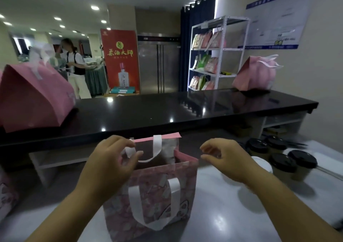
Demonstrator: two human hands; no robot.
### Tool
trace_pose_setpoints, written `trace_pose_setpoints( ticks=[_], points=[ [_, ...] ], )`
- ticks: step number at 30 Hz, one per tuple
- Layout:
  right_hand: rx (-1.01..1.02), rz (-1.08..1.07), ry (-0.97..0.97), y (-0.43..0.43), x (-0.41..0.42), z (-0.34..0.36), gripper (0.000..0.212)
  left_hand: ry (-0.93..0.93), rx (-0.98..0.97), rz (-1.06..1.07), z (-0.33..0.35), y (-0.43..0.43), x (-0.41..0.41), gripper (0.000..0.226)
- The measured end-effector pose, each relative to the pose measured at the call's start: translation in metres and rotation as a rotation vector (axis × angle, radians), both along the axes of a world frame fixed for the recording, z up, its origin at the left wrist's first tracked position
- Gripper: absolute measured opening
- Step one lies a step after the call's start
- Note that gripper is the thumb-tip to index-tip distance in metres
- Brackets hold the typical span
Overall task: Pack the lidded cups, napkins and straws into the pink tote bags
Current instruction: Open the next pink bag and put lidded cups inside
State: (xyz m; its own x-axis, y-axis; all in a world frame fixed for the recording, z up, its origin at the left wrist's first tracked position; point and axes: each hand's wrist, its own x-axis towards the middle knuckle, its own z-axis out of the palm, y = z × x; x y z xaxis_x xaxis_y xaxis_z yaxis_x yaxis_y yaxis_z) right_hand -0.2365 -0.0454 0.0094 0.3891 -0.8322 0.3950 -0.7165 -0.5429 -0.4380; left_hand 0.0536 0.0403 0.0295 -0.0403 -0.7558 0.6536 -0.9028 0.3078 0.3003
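Observation:
A pink patterned tote bag [154, 195] stands open on the pale work table right in front of me, with white strap handles. My left hand [113, 160] pinches the bag's left rim and the end of a white handle. My right hand [226, 158] hovers just right of the bag's right rim, thumb and fingers curled close together with nothing in them. Several cups with black lids [283, 162] stand to the right on the table. A white lidded cup [263, 164] sits partly hidden behind my right wrist.
A long black counter [167, 111] runs across behind the table. Closed pink tote bags rest on it at the left [33, 96] and far right [256, 74]. A white shelf rack [217, 54] holds more bags. A person [74, 67] stands far back left.

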Motion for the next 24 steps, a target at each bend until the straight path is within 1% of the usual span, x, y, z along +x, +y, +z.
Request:
trace_pose_setpoints(
  ticks=[4, 7, 9, 12, 15, 17, 22, 24],
  points=[
    [0.036, 0.018, 0.048, -0.001, -0.041, -0.005, 0.017, -0.084, 0.016, -0.152, 0.022, -0.007, -0.051, 0.025],
    [0.105, -0.026, 0.160, -0.012, -0.081, -0.014, 0.016, -0.145, 0.047, -0.240, 0.022, -0.026, -0.097, 0.035],
    [0.164, -0.037, 0.235, -0.024, -0.108, -0.020, 0.015, -0.195, 0.069, -0.268, 0.014, -0.042, -0.129, 0.038],
    [0.161, -0.105, 0.355, -0.045, -0.146, -0.029, 0.016, -0.273, 0.125, -0.260, -0.008, -0.072, -0.170, 0.037],
    [0.190, -0.199, 0.465, -0.068, -0.177, -0.039, 0.037, -0.322, 0.215, -0.212, -0.032, -0.100, -0.204, 0.037],
    [0.205, -0.214, 0.528, -0.083, -0.191, -0.047, 0.048, -0.338, 0.269, -0.180, -0.047, -0.114, -0.221, 0.039],
    [0.231, -0.142, 0.628, -0.110, -0.202, -0.069, 0.076, -0.328, 0.391, -0.131, -0.078, -0.129, -0.249, 0.039],
    [0.266, -0.115, 0.658, -0.117, -0.199, -0.077, 0.082, -0.319, 0.428, -0.111, -0.086, -0.130, -0.255, 0.039]
  ],
)
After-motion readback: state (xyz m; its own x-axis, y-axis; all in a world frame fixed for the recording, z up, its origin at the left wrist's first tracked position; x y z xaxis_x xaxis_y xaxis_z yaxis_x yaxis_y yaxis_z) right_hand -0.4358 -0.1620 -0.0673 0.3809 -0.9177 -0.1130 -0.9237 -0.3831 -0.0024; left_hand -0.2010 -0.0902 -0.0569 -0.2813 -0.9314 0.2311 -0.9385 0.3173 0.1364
